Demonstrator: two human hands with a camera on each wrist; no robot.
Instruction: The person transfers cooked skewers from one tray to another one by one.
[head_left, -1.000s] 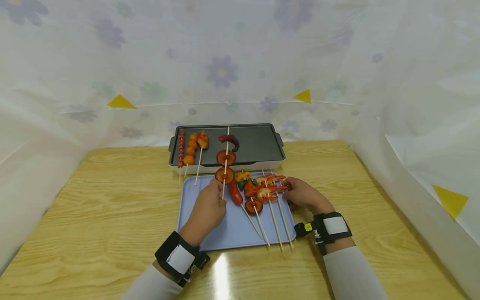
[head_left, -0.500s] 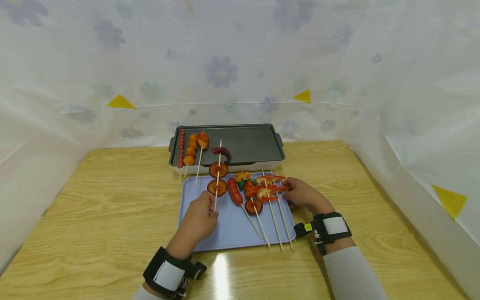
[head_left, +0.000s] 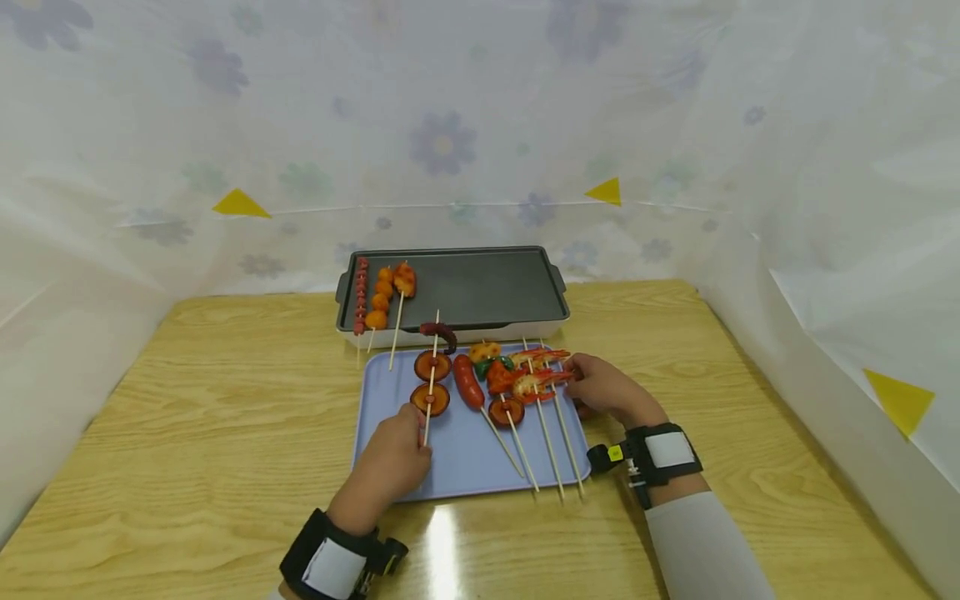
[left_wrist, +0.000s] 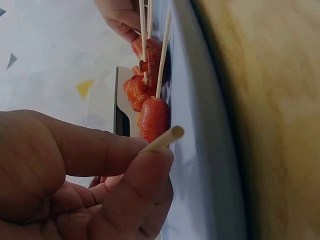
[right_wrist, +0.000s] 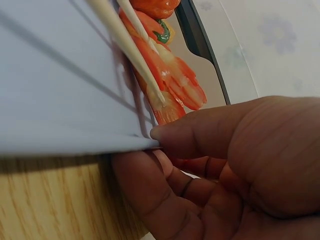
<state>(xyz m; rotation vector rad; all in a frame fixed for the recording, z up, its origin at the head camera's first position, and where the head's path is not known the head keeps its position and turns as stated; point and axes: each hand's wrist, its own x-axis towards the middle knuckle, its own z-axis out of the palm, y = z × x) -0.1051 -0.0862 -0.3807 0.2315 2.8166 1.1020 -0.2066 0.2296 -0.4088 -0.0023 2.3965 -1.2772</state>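
Note:
My left hand (head_left: 390,458) pinches the stick end of a skewer (head_left: 430,398) between thumb and fingers. Two round brown slices and a curled dark-red piece are threaded on it, over the left part of the blue tray (head_left: 457,475). In the left wrist view the cut stick end (left_wrist: 172,134) pokes out past the fingertips. My right hand (head_left: 611,392) grips the tray's right rim, thumb above and fingers below in the right wrist view. Beside it lie shrimp skewers (head_left: 536,385). A red sausage skewer (head_left: 468,383) and a mixed skewer (head_left: 507,412) lie left of them.
Behind the tray stands a dark griddle (head_left: 480,283) with a raised rim. On its left side rest a thin red skewer (head_left: 361,296), an orange ball skewer (head_left: 381,300) and a browned piece on a stick (head_left: 404,281). The wooden table (head_left: 187,433) extends on both sides.
My left hand has drawn the skewer back toward me and slightly left, from over the griddle to over the tray. The right hand stays at the tray's rim.

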